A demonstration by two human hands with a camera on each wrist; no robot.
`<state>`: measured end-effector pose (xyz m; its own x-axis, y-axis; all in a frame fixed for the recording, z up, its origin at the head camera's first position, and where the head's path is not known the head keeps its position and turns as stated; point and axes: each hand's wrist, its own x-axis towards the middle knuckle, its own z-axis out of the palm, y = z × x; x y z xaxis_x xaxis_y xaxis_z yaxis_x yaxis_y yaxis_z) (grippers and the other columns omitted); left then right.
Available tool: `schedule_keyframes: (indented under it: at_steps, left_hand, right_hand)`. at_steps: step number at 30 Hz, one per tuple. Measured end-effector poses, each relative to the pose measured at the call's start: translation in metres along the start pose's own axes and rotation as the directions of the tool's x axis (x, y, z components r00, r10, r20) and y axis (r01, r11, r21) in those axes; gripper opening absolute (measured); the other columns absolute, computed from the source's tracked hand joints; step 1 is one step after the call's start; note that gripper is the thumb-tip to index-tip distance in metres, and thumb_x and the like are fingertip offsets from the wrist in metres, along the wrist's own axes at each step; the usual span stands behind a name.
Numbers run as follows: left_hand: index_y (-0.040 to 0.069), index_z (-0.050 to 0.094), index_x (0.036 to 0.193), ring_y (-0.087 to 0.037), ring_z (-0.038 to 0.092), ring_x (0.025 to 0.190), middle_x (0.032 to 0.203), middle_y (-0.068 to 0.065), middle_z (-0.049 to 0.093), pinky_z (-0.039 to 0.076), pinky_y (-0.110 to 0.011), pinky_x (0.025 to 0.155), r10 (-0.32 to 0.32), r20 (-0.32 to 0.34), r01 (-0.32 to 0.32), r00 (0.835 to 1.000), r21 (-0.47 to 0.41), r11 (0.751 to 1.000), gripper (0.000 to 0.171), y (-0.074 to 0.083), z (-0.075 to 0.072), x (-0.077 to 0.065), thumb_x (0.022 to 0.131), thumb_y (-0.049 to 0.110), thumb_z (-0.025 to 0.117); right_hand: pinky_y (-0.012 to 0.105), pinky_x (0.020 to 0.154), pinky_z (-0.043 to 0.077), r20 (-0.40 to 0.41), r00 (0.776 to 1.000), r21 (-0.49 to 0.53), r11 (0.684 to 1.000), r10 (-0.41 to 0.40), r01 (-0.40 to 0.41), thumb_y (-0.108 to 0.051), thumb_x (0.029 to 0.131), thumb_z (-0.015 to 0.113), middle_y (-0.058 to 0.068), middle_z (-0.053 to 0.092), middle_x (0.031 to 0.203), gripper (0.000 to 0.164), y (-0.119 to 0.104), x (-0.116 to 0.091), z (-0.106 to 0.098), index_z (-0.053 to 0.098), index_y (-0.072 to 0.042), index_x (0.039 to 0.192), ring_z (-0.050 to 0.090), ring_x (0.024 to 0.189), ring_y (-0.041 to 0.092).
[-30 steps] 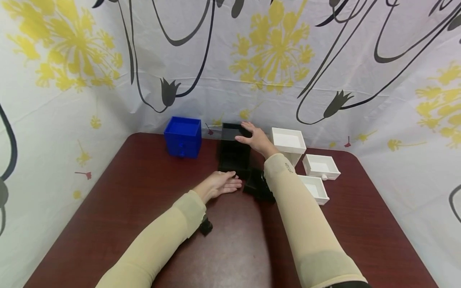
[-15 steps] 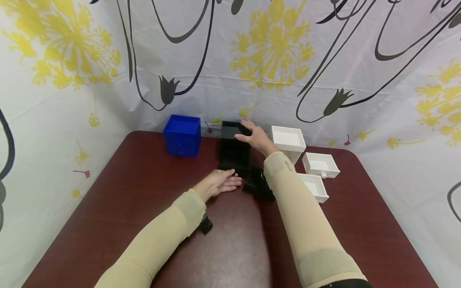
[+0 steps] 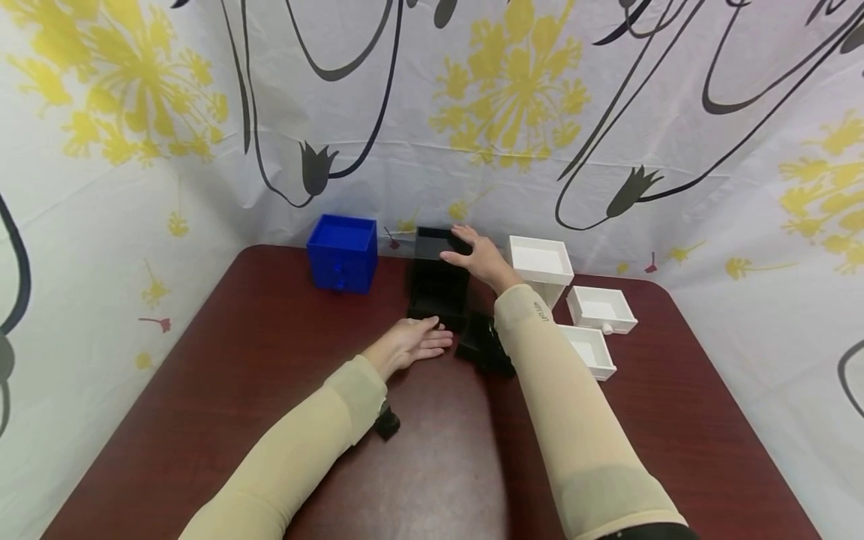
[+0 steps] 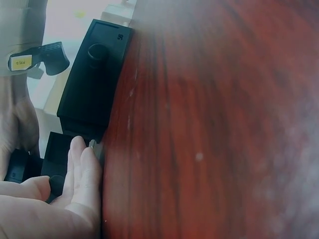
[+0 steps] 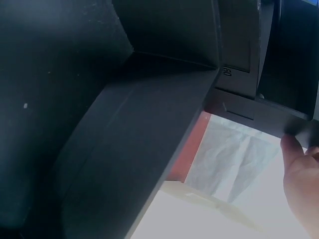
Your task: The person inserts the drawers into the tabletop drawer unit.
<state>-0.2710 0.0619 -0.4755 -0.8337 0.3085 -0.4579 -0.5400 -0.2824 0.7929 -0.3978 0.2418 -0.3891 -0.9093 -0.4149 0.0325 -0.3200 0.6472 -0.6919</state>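
A black drawer cabinet (image 3: 437,281) stands at the back middle of the dark red table (image 3: 223,375). My right hand (image 3: 475,255) rests on the cabinet's top with straight fingers, and a fingertip (image 5: 298,167) touches its edge. My left hand (image 3: 413,342) lies flat on the table, its fingers (image 4: 82,167) reaching the foot of the black cabinet. A loose black drawer (image 3: 482,346) lies just right of that hand, partly behind my right forearm. The left wrist view shows a black drawer front (image 4: 92,92) with a round knob.
A blue box (image 3: 342,252) stands at the back left. A white cabinet (image 3: 540,264) and two loose white drawers (image 3: 601,308) (image 3: 592,351) sit at the back right. A flowered cloth (image 3: 472,112) walls in the table's back and sides.
Both hands keep their places on the cabinet top and the table. Only the head view has shifted slightly.
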Motion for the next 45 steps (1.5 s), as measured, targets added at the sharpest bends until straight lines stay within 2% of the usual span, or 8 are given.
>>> schedule_keyframes:
  at_steps: [24,36,45]
  left_hand:
    - [-0.007,0.052,0.139,-0.031,0.066,0.118,0.129,-0.025,0.065,0.053,-0.041,0.1,0.034,-0.02,-0.034,0.999,0.02,0.999,0.043,-0.0036,0.0033,-0.0012,0.109,0.024,0.051]
    - [-0.005,0.054,0.137,-0.029,0.068,0.115,0.126,-0.023,0.068,0.054,-0.039,0.098,0.067,-0.058,-0.067,0.996,-0.002,0.998,0.042,-0.0071,0.0051,-0.0026,0.108,0.025,0.053]
    - [-0.004,0.054,0.137,-0.027,0.07,0.113,0.124,-0.021,0.069,0.055,-0.037,0.096,0.066,-0.083,-0.069,0.994,-0.028,0.997,0.041,-0.0085,0.0049,-0.003,0.107,0.025,0.055]
  right_hand:
    - [0.048,0.124,0.018,0.003,1.0,-0.007,1.0,0.011,-0.011,-0.044,0.097,0.069,0.002,0.018,0.169,0.078,0.001,0.0008,0.0009,0.033,-0.014,0.16,0.008,0.156,0.02]
    - [0.049,0.124,0.016,0.005,1.0,-0.012,1.0,0.005,-0.005,-0.044,0.097,0.068,0.003,0.017,0.169,0.078,0.0019,-0.0004,-0.0005,0.032,-0.014,0.16,0.007,0.156,0.021]
    - [0.049,0.124,0.016,0.011,1.0,-0.019,1.0,0.008,-0.008,-0.047,0.097,0.067,0.001,0.017,0.169,0.079,0.0021,0.0005,0.0,0.032,-0.015,0.16,0.006,0.156,0.02]
